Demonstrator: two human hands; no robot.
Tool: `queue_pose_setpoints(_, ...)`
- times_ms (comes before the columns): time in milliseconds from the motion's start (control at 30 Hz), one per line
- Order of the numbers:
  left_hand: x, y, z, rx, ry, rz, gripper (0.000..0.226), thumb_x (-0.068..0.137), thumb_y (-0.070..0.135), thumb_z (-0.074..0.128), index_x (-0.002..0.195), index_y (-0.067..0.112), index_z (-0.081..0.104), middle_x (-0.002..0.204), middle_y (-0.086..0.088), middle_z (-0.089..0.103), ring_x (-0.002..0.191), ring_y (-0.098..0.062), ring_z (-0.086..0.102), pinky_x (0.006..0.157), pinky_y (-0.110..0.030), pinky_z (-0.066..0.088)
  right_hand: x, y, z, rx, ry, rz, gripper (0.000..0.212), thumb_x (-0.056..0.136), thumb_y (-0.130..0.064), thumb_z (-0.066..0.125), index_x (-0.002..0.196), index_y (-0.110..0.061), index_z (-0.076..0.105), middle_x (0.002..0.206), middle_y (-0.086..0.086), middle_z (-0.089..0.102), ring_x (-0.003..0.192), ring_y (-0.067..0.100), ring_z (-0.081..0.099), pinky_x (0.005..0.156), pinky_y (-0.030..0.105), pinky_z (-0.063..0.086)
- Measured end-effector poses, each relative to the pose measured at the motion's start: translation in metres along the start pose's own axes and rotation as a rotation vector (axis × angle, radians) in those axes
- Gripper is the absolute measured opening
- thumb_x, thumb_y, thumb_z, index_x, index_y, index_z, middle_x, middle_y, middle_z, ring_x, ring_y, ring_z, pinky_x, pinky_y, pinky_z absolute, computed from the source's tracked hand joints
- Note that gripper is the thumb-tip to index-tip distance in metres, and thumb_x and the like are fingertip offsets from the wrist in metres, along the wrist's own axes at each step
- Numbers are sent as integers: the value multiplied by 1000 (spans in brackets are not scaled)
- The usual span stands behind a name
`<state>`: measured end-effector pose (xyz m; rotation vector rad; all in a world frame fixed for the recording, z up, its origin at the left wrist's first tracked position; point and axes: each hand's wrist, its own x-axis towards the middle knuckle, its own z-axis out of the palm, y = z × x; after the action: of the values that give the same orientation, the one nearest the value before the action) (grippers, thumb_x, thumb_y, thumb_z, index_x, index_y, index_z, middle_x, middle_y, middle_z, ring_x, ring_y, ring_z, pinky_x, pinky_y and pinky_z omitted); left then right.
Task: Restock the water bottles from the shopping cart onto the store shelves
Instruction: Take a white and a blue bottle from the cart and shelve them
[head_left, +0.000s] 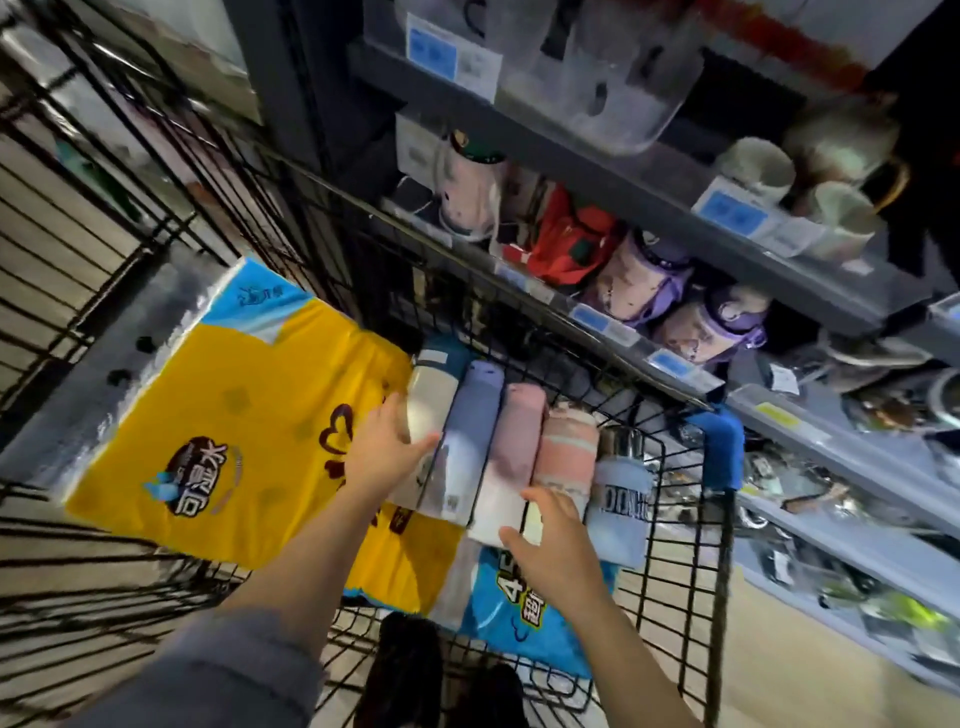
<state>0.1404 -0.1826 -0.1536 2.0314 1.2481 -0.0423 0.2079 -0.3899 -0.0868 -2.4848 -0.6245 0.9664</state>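
The person's left hand (387, 441) is curling around the white bottle (428, 410) and the right hand (550, 535) is touching the pink bottle (511, 452), all five still lying inside the cart (685, 519) beside the shelves (649, 192).

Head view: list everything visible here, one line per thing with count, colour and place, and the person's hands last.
shopping cart: one, black wire with blue handle, centre.
water bottles in cart: five lying side by side; white, lavender, pink, striped pink, pale blue with steel cap.
yellow package: one, yellow and blue, on the cart floor left of the bottles.
blue package: one, under the bottles' near ends.
store shelves: grey, right, with blue price tags.
purple bottles: two, middle shelf.
red item: one, middle shelf; kind unclear.
cream mugs: two, upper shelf.
left hand: on the white bottle.
right hand: over the pink bottles' near ends; contact unclear.
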Motion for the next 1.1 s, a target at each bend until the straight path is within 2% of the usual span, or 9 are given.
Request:
queue_pose_setpoints(67, 7, 4, 5, 3, 22, 11, 71, 77, 49, 71, 135, 17, 43, 129, -8, 55, 117, -28, 51, 90, -40, 46, 6, 1, 0, -1, 20, 42, 47, 89, -34, 60, 133, -26, 45, 137, -3, 42, 122, 15, 44, 93, 26, 37)
queue_pose_setpoints(167, 3, 8, 5, -47, 50, 45, 66, 78, 42, 72, 133, 17, 46, 126, -8, 58, 114, -26, 53, 84, -35, 45, 18, -6, 3, -22, 22, 67, 48, 91, -34, 58, 136, -25, 42, 138, -3, 40, 123, 15, 43, 86, 23, 33)
queue_pose_setpoints(300, -6, 0, -11, -113, 140, 62, 65, 74, 45, 71, 132, 23, 52, 117, -3, 63, 107, -25, 57, 72, -28, 43, 41, -28, 15, 6, 47, 88, 55, 90, -30, 59, 140, -18, 39, 141, 5, 40, 126, 22, 42, 94, 28, 37)
queue_pose_setpoints(400, -13, -20, -35, -101, 199, 75, 73, 68, 54, 60, 135, 27, 49, 121, -3, 62, 110, -26, 55, 80, -40, 49, 63, -49, 27, 7, 105, 119, 62, 89, -31, 61, 142, -13, 35, 139, 12, 41, 126, 29, 42, 96, 32, 37)
queue_pose_setpoints(467, -22, -35, -52, -69, 268, 37, 76, 70, 51, 62, 140, 26, 44, 126, -2, 58, 115, -26, 50, 83, -38, 44, 78, -63, 39, 1, 139, 143, 69, 89, -34, 62, 146, -13, 29, 140, 15, 39, 126, 33, 41, 96, 35, 38)
queue_pose_setpoints(533, -33, -50, -66, -42, 335, 30, 75, 74, 47, 70, 140, 26, 43, 127, -2, 57, 115, -25, 48, 79, -34, 39, 89, -73, 51, -61, 197, 160, 77, 88, -41, 62, 148, -12, 24, 141, 17, 38, 124, 35, 42, 92, 36, 42)
queue_pose_setpoints(633, -42, -69, -80, -28, 402, 15, 75, 74, 45, 72, 140, 24, 43, 129, -2, 56, 114, -23, 49, 80, -37, 40, 97, -81, 69, -186, 282, 184, 87, 85, -54, 61, 149, -9, 23, 143, 20, 36, 123, 37, 41, 87, 39, 43)
queue_pose_setpoints(767, -40, -81, -85, 15, 423, 1, 72, 76, 38, 75, 139, 19, 45, 128, -6, 57, 113, -25, 49, 81, -37, 41, 101, -86, 82, -259, 338, 247, 97, 76, -54, 70, 148, -9, 24, 138, 22, 40, 116, 37, 45, 83, 40, 42)
queue_pose_setpoints(1100, -38, -84, -78, 37, 416, 19, 73, 74, 38, 77, 138, 20, 46, 128, -6, 55, 113, -25, 49, 84, -43, 47, 95, -84, 90, -158, 287, 298, 91, 82, -43, 68, 150, -19, 14, 142, 18, 33, 125, 35, 37, 96, 41, 36)
